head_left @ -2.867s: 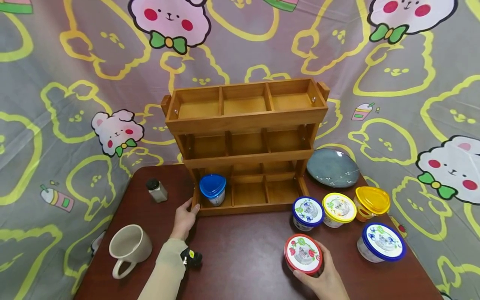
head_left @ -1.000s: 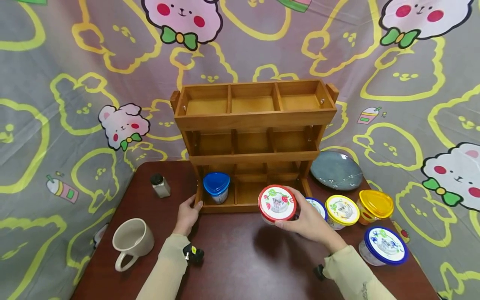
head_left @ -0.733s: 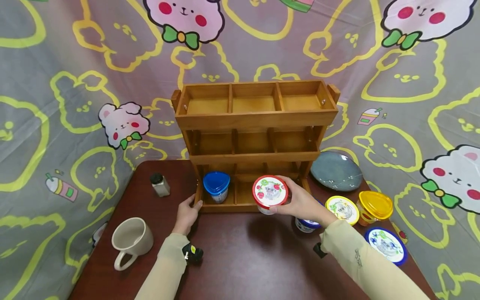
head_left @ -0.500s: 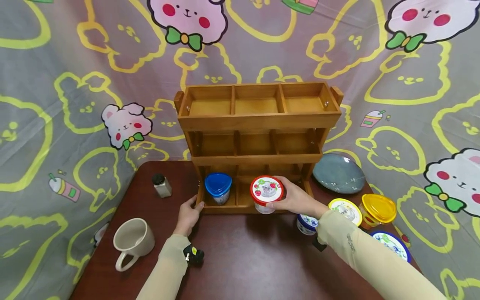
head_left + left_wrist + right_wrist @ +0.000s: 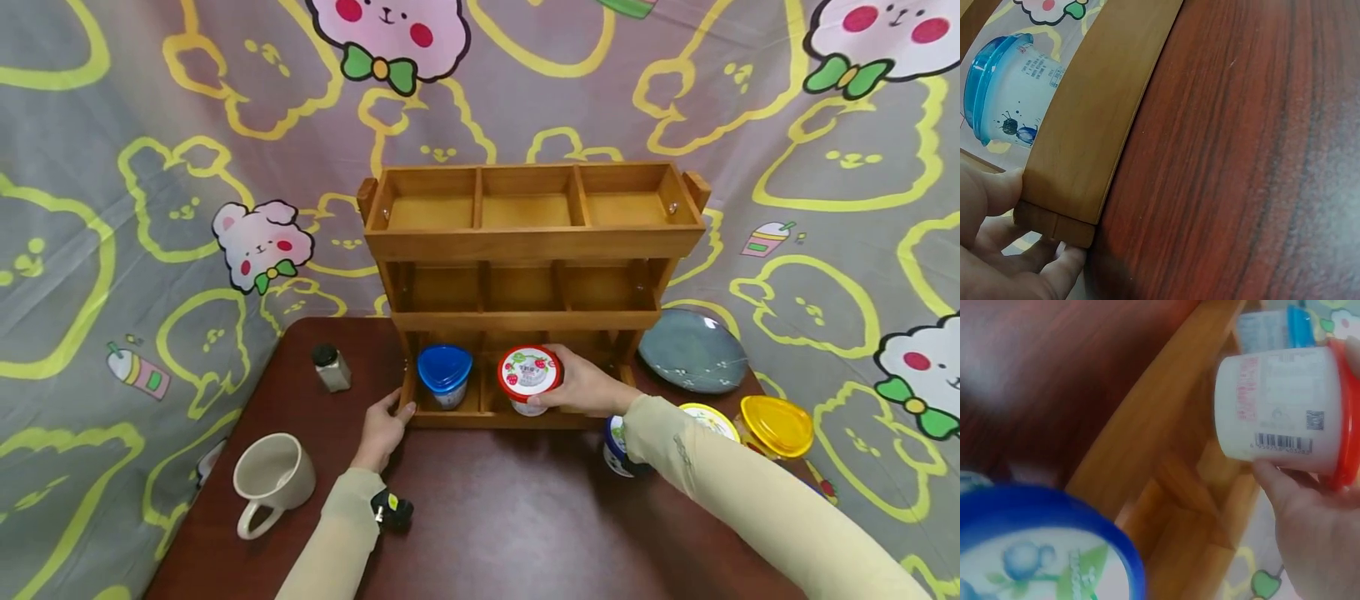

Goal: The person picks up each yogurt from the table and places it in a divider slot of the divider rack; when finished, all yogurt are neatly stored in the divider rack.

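My right hand (image 5: 581,385) grips a red-lidded yogurt tub (image 5: 528,375) with strawberries on its lid. The tub is held at the front of the bottom tier's middle compartment; in the right wrist view its white side and barcode (image 5: 1284,442) show, its base level with the wooden lip. My left hand (image 5: 381,429) holds the lower left corner of the three-tier wooden shelf (image 5: 532,243), thumb and fingers around the corner in the left wrist view. A blue-lidded yogurt cup (image 5: 446,375) stands in the bottom left compartment, close to that hand.
Right of the shelf, partly behind my right sleeve, stand a blue-lidded tub (image 5: 617,454), a yellow-lidded tub (image 5: 708,419) and an orange-yellow-lidded cup (image 5: 777,425). A grey-blue plate (image 5: 693,352) lies behind them. At left are a mug (image 5: 276,475) and a black-capped shaker (image 5: 332,369).
My right hand has lifted the red-lidded yogurt tub off the table and carried it left and away, to the bottom middle compartment. The left hand stays on the shelf corner.
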{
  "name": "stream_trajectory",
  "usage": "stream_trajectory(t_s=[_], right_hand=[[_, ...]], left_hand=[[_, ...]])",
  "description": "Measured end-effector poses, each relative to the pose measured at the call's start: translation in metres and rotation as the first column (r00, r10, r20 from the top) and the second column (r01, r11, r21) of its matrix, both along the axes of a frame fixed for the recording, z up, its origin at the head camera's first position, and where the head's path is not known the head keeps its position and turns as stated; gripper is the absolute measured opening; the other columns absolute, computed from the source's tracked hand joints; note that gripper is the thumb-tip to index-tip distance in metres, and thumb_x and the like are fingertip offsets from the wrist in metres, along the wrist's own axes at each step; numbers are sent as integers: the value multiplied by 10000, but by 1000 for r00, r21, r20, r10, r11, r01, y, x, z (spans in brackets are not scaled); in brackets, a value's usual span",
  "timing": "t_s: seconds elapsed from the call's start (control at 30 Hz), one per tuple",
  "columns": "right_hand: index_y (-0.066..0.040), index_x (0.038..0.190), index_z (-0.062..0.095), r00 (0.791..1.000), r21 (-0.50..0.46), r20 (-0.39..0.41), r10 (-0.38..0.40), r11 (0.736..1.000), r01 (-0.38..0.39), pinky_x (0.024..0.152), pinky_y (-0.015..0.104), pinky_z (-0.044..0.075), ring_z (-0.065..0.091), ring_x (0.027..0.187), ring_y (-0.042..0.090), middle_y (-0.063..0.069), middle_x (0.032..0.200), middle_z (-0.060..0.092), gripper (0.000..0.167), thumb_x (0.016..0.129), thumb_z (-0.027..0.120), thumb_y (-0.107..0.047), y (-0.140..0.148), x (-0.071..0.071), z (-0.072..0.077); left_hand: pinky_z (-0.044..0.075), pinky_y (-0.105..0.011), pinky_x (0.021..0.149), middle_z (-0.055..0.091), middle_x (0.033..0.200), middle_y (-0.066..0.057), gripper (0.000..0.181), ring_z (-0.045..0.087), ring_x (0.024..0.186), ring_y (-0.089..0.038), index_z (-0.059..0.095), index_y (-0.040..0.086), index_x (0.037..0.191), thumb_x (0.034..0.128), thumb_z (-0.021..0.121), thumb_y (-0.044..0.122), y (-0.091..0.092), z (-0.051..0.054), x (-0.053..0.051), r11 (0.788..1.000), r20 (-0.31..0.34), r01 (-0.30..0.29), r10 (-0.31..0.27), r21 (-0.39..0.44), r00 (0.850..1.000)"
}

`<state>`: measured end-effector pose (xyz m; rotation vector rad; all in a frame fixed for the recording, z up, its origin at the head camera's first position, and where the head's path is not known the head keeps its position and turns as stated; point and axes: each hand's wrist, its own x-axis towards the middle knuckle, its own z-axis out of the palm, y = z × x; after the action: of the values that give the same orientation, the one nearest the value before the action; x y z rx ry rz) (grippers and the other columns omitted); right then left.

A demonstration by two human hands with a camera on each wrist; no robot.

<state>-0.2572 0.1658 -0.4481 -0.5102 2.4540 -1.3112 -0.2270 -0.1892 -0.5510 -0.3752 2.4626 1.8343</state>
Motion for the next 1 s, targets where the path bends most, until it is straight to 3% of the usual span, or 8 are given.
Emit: stream_trajectory(t_s=[0.13,0.37,0.63,1.0], right_hand=[[0,1463,328,999,55,-40,14,998,-11,1011,453,440,568,1144,252,123,1263,581,984,739,884,-367,1,-10,-4],[3,1432,389,994,41,-66,90,995,-87,995,449,454,585,1125,247,113,1232,608,897,751,883,-306,0,-28,-14],[-1,1416,414,989,83,-53,141,987,-136,962,399,469,596,1075,210,79,1183,629,922,707,912,-316,-2,-45,-23],[9,1465,360,983,144,23,183,972,-184,1045,449,401,531,1194,274,125,1289,577,977,703,920,-238,-7,-59,-28]], left_hand=[[354,-507,1089,449,1468,-234,538,449,1318,-346,420,-19,1478,996,602,138,0,0,-1,1000,6,6,-6,1,1000],[360,-506,1085,466,1457,-224,529,458,1312,-333,428,-8,1477,1002,599,150,-1,-2,-1,1000,20,8,-8,2,1000],[352,-506,1091,461,1467,-212,525,430,1336,-336,437,0,1475,1003,600,161,1,1,-2,1000,20,4,-4,-11,1000],[372,-486,1079,477,1448,-226,521,443,1318,-322,446,-25,1461,992,611,130,0,-1,-2,1000,-1,3,-3,-19,1000]])
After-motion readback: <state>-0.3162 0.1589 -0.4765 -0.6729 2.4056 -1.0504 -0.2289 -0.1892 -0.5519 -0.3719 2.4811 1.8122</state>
